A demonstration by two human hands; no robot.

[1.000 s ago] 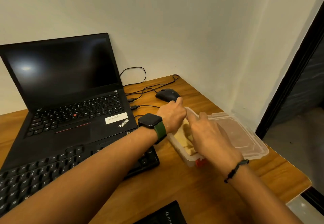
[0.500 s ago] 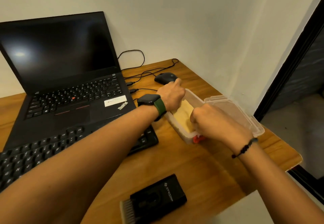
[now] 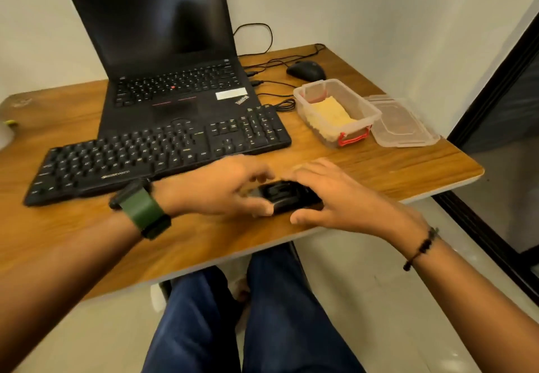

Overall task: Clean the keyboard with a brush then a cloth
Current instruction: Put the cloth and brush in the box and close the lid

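A black brush (image 3: 287, 196) lies near the table's front edge, blurred by motion. My left hand (image 3: 221, 189) pinches its left end between thumb and fingers. My right hand (image 3: 347, 197) curls over its right end, thumb on the near side. The bristles are hidden. The black external keyboard (image 3: 145, 157) lies just behind my left hand, in front of the laptop (image 3: 163, 52). A yellow cloth (image 3: 329, 111) sits inside an open clear plastic box (image 3: 372, 111) at the right.
The box's clear lid (image 3: 404, 124) lies beside it near the table's right edge. A black mouse (image 3: 306, 70) and cables sit behind the box. The wooden table (image 3: 73, 244) ends just in front of my hands, above my knees.
Both hands left the plastic box and came back to the brush at the front edge. My head tilted down, bringing the whole keyboard and my legs into view.
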